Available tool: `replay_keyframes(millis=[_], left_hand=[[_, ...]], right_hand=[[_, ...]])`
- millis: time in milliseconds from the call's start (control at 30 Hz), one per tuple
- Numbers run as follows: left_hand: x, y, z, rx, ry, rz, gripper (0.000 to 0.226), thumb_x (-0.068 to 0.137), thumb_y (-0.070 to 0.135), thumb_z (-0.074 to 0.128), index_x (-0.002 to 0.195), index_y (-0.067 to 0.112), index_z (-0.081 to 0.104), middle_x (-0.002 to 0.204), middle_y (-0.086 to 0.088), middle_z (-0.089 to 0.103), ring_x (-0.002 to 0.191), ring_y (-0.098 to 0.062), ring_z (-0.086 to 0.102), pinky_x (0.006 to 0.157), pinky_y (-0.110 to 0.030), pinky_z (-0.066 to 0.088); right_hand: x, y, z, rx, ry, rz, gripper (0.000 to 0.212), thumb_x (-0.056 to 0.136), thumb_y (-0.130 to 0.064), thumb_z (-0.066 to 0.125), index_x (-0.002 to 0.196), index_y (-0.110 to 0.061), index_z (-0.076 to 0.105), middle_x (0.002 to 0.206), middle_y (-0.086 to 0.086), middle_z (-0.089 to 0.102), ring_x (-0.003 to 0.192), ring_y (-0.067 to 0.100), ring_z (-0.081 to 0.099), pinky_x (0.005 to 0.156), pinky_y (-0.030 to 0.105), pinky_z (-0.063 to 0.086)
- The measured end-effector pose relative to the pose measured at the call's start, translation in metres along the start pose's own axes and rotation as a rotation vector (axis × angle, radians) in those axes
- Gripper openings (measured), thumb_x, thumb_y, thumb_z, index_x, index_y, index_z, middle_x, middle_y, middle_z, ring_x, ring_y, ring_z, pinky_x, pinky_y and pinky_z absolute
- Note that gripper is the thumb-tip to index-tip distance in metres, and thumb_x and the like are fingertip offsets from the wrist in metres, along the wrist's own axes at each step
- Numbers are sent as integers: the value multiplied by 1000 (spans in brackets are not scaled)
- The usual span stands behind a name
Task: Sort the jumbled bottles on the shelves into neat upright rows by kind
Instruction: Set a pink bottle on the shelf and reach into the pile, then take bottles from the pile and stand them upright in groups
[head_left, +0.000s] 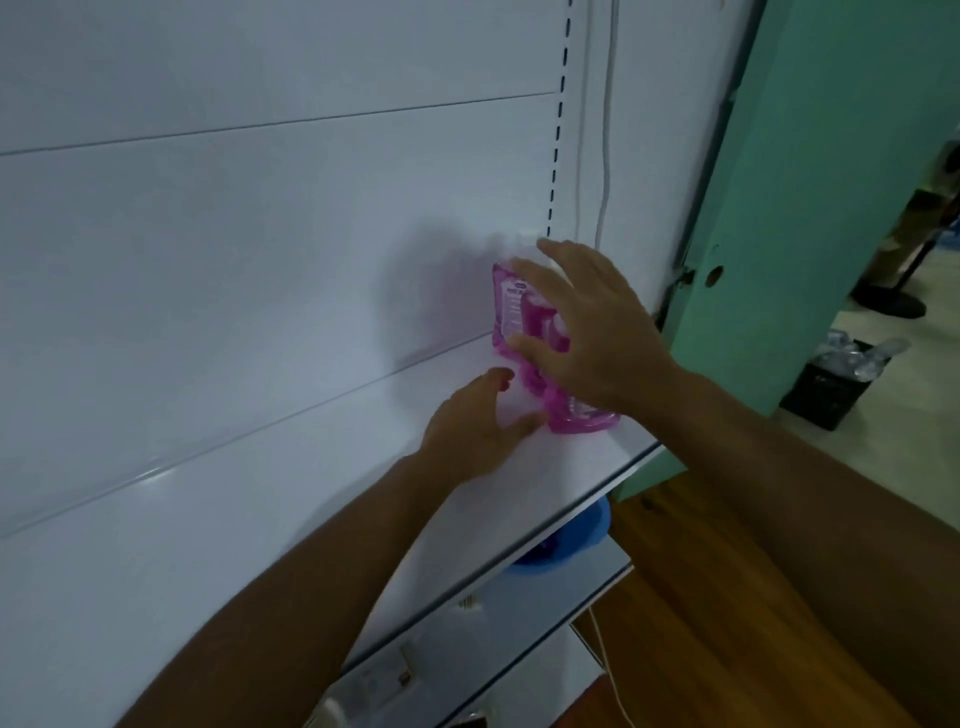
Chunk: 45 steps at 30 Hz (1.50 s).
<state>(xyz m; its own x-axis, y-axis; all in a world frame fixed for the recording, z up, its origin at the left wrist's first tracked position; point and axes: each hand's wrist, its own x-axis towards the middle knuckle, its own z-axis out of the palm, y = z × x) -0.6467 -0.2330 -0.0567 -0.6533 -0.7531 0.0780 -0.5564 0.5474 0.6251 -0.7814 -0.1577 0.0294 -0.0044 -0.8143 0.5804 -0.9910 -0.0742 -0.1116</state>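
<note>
Pink bottles (511, 312) stand at shelf (597, 467) end, both hands touching

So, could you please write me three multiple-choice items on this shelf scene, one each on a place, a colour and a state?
1. Where on the white shelf do the pink bottles stand?
A. at its right end
B. at its left end
C. on the floor under it

2. What colour is the liquid in those bottles?
A. green
B. pink
C. yellow

3. How does the right hand meet the bottles?
A. it hangs well clear of them
B. it is a fist holding nothing
C. its spread fingers lie against their front

Answers:
1. A, the bottles stand near the shelf's right end, next to the slotted upright.
2. B, the clear bottles show pink through their sides.
3. C, the fingers fan out over the bottles, while the left hand rests low beside them on the shelf.
</note>
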Motion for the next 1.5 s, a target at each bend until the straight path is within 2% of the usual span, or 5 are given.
replay_keyframes(millis=[200,767,867,1100,1500], left_hand=[[-65,-61,-67,180,102,-212,79,86,70,43,150,27,26,155,5,34,139,-20,36,114,-39,29],[-375,-161,-259,519,564,-404,39,92,48,50,116,20,63,113,3,67,99,-15,60,83,-36,51],[-407,-171,-282,590,625,-409,31,90,40,54,111,20,64,108,3,68,97,-16,61,81,-38,51],[-447,-211,-293,456,658,-549,56,93,38,58,142,20,37,145,1,44,133,-19,41,106,-32,37],[-469,-239,-301,364,568,-395,54,94,41,55,140,19,37,143,1,45,129,-17,42,102,-27,34]], right_hand=[[39,-78,38,177,-160,-147,68,91,-62,42,148,-27,32,154,1,34,142,22,31,113,46,31],[70,-445,87,632,-341,-595,63,91,-49,56,146,-26,35,151,-3,37,135,18,38,109,40,37],[66,-484,93,684,-382,-559,65,90,-46,60,146,-25,35,149,1,39,133,20,41,108,39,37],[61,-539,113,691,-492,-391,84,80,-56,69,147,-26,28,144,7,42,127,28,46,101,47,45],[63,-587,126,674,-355,-156,75,74,-47,77,137,-22,45,131,7,54,113,25,54,85,33,48]])
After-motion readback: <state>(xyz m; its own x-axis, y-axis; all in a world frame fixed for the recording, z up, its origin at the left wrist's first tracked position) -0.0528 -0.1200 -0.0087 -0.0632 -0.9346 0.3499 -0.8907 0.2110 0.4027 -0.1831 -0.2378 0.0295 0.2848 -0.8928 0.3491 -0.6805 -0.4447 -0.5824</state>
